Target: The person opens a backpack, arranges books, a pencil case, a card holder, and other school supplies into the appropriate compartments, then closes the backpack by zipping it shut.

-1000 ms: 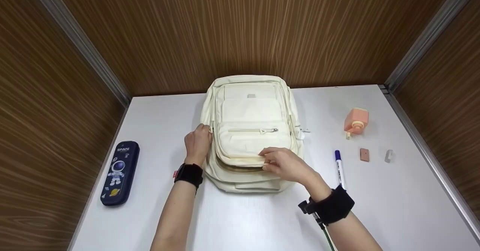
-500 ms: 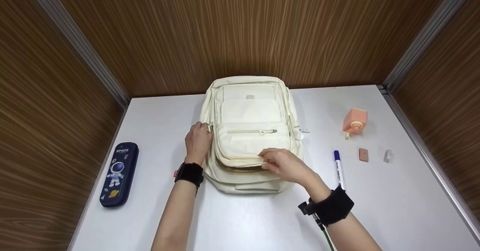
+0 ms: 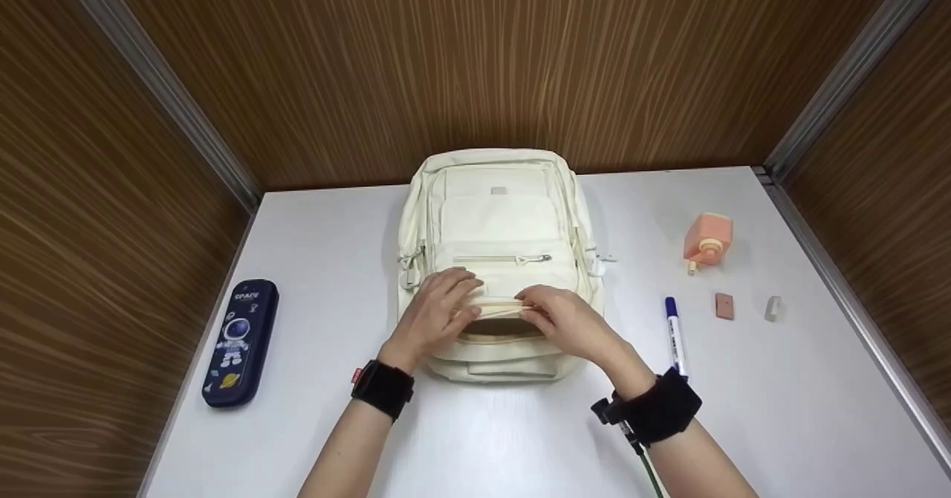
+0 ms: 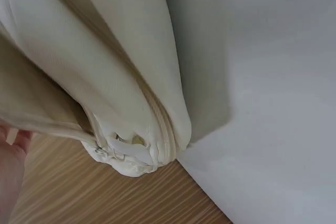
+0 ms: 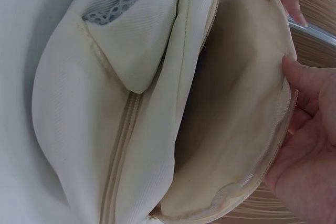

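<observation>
A cream backpack [image 3: 499, 219] lies on the white table with its front pocket unzipped. The pocket's front flap [image 5: 252, 77] is lifted, showing a beige lining and a dark gap beneath. My right hand [image 3: 570, 321] pinches the flap's lower edge, thumb on the lining side in the right wrist view. To its left, my left hand [image 3: 435, 312] holds the same edge between thumb and fingers, with fingertips [image 4: 22, 139] right at the rim in the left wrist view. A short zipper [image 3: 501, 259] on the flap's face is closed.
A dark blue astronaut pencil case [image 3: 239, 343] lies at the left. On the right are a peach pencil sharpener with a crank [image 3: 708, 239], a blue-capped marker [image 3: 674, 334], a small brownish-pink block [image 3: 724, 306] and a small clear piece [image 3: 773, 308]. Wood-grain panels [image 3: 490, 59] wall the table.
My left hand has left the backpack's left side and come right to the flap's edge. The flap is raised higher and the pocket gapes wider. My right hand keeps its grip.
</observation>
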`<state>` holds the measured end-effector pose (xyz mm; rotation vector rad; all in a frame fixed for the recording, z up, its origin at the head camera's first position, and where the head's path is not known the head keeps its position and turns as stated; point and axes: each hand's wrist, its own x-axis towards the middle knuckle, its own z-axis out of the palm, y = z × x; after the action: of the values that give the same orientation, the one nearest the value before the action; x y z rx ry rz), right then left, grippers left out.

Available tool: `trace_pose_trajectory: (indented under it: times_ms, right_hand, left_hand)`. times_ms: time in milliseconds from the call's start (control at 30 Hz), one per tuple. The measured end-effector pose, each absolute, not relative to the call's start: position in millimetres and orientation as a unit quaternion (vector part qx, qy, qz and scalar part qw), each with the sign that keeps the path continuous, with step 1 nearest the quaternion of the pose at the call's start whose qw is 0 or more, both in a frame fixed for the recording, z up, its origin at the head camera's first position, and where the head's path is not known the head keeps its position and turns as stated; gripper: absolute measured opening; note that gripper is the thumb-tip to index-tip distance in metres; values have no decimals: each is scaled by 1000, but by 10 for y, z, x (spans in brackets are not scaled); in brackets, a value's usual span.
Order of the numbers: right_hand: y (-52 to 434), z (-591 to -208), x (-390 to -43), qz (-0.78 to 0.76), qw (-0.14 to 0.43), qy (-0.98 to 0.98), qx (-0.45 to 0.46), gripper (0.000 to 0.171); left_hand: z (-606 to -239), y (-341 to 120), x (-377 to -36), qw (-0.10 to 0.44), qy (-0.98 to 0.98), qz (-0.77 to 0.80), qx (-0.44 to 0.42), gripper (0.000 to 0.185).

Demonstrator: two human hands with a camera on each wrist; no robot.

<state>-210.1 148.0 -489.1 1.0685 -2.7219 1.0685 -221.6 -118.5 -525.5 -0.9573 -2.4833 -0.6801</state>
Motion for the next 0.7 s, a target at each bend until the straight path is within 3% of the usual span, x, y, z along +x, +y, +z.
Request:
trace_pose_trajectory:
  times_ms: [300,567,700]
  right_hand:
    - [1485,-4912,-2106,363,33,-865,346,12]
    - [1719,-4958,-2203,358,96,-864,340,54]
    - [1893,-4971,-2260,378,94,-867,311,63]
  left_hand:
    - [-5303,-1116,-2103,206,-910,-164,-320,42]
    - [-5224,-1109,-2098,237,-905,-211,-284,49]
    - [-5140,-1112,-2065,242,-902,-212,-288,47]
